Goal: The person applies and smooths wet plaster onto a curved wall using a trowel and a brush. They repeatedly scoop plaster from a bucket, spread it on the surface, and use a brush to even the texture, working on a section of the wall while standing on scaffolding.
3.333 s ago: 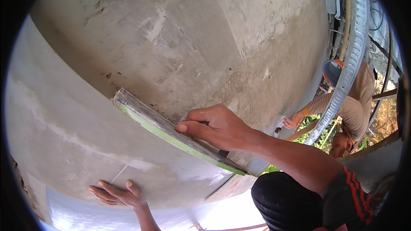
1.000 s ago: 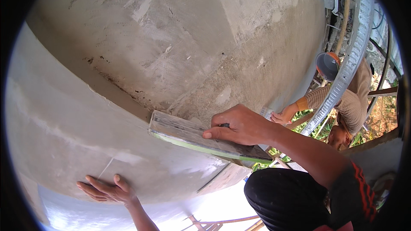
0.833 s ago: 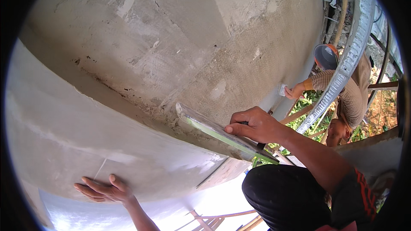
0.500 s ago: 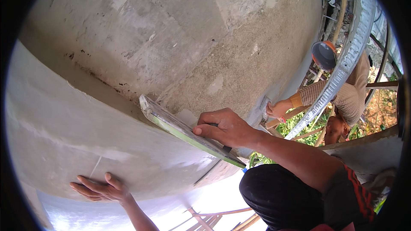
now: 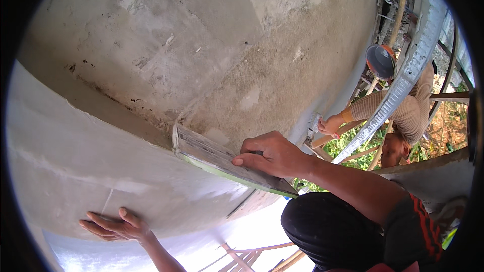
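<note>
My right hand grips the handle of a long plastering float, a flat grey board with a light green edge. The float is tilted along the rim between the smooth plastered wall face and the rougher upper wall. Its far end rests by that rim, and its near end points toward my dark-trousered knee. Down at the left, my left hand lies with fingers spread on the smooth face, holding nothing.
At the right, a co-worker in a striped sleeve holds a hand near the wall's edge. A grey bucket with an orange rim hangs close by. A ridged metal bar and wooden poles cross the surroundings.
The float has shifted slightly right and tilted so that more of its broad face shows. My right hand has moved a little right with it. My left hand stays almost in place.
</note>
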Available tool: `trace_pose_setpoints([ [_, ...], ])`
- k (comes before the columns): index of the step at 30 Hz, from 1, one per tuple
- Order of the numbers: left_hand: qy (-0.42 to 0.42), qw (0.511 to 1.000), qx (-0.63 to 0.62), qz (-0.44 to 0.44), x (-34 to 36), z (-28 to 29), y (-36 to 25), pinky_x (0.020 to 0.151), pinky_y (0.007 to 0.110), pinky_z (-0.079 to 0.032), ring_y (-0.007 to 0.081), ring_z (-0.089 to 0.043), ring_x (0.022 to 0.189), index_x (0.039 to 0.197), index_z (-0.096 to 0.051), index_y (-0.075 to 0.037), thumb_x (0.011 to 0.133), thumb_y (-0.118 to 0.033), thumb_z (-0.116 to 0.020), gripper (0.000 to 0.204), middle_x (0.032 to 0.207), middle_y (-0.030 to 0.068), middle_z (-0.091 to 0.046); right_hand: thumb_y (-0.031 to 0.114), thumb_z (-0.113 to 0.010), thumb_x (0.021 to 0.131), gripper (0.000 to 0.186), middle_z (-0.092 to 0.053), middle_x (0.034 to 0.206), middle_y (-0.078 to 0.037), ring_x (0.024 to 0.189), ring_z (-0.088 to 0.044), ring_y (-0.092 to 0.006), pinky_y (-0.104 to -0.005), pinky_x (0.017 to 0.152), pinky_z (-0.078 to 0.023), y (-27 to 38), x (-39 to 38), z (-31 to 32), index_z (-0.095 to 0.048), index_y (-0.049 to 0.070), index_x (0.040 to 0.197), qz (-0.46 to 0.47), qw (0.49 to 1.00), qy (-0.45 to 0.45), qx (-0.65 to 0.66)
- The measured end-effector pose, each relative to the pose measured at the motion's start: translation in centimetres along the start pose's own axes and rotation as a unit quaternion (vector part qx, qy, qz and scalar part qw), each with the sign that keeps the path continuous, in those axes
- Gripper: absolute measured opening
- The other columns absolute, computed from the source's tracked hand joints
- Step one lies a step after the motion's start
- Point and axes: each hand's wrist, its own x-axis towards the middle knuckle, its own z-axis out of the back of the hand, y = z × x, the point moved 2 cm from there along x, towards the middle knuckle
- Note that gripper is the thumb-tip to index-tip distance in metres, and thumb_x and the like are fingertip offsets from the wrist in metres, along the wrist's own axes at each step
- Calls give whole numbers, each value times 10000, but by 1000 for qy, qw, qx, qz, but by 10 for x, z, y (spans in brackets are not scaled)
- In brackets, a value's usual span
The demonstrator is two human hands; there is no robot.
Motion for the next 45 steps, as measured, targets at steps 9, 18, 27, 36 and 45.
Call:
trace_pose_setpoints([
  [9,-6,1000,0,-1,2,0,-4,1258,578,-301,376,-339,1618,1683,-429,-136,1098,-761,-321,863,1757,206,-339,548,-700,1049,586,-646,666,-151,605,-676,-283,-437,587,-515,-7,1,7,-705,3,833,-46,995,71,-56],
  [18,-17,999,36,-10,1,-1,-1,1262,548,-360,350,-382,1605,1661,-464,-161,1093,-753,-321,833,1748,187,-364,280,-847,952,403,-606,785,-21,635,-643,-143,-289,509,-486,32,-26,22,-727,101,1292,259,875,-199,-358],
  [27,12,999,36,13,-1,4,-4,1279,560,-315,364,-368,1607,1674,-447,-158,1087,-776,-285,868,1755,203,-334,218,-933,841,718,-433,748,44,592,-473,-89,-278,495,-427,52,5,17,-676,146,1508,320,810,-164,-463],
  [36,13,999,27,13,2,5,-6,1274,560,-307,380,-361,1606,1677,-439,-138,1098,-760,-288,864,1759,209,-323,258,-932,838,730,-416,743,42,576,-447,-103,-284,487,-420,31,-12,18,-674,194,1518,324,836,-83,-435],
  [45,7,1000,-10,20,2,4,-7,1278,581,-256,359,-329,1624,1698,-416,-161,1097,-752,-350,845,1783,176,-300,293,-791,961,551,-468,749,17,604,-558,-125,-316,521,-514,28,2,32,-680,222,1496,335,797,-30,-501],
])
